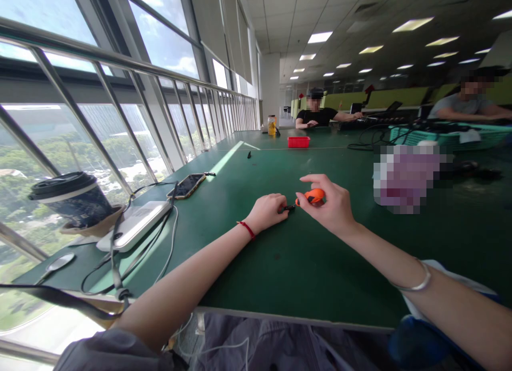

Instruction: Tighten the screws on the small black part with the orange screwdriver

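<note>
In the middle of the green table (256, 275), my left hand (269, 211) rests with its fingers closed on a small black part (286, 208), whose kind I cannot make out. My right hand (330, 205) grips a screwdriver (315, 195) with a short orange and black handle, thumb on one side and index finger stretched out above. The screwdriver's tip points left and meets or nearly meets the black part; contact is too small to tell. Farther off on the table lies another small black piece (249, 155).
At left are a phone (187, 186), a white power bank (138, 227) with cables, and a lidded cup (74, 200) by the railing. A red bin (298, 142) and a yellow jar (272, 125) stand farther back. At right is a teal basket (452, 137). Two people sit beyond.
</note>
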Demonstrator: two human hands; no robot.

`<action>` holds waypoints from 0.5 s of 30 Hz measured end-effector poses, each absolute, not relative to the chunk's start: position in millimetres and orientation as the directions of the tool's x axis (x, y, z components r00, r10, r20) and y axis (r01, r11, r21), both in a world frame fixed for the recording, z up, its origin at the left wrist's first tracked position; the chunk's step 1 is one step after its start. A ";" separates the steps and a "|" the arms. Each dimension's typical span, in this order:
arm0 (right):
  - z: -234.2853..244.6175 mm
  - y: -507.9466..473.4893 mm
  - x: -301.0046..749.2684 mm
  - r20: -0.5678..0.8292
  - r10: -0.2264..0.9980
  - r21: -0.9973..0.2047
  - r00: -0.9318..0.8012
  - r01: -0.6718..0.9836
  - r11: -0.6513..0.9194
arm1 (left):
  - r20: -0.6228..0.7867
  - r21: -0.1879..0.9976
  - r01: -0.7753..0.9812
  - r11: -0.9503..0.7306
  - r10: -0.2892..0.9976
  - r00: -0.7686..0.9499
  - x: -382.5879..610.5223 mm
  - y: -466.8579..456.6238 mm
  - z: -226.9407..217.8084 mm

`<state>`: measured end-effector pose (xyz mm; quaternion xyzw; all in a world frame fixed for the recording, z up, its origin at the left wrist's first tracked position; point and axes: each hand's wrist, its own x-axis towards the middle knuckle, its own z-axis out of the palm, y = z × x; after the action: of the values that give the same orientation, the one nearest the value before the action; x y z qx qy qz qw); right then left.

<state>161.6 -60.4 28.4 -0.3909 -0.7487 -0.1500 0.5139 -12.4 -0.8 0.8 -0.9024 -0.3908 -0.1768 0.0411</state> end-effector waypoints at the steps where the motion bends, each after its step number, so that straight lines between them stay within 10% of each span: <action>1: 28.1 -60.4 161.5 0.892 0.421 -0.175 -0.165 0.733 0.657 | 0.350 0.064 0.721 -0.691 0.692 0.632 -12.5 -0.4 0.6; 15: 28.8 -61.0 161.8 0.887 0.425 -0.173 -0.178 0.727 0.665 | 0.336 0.066 0.734 -0.676 0.708 0.621 -11.6 -1.4 1.9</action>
<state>161.8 -61.0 28.8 -0.3824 -0.7533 -0.1467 0.5146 -11.6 -1.4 1.9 -0.8995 -0.4008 -0.1697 0.0389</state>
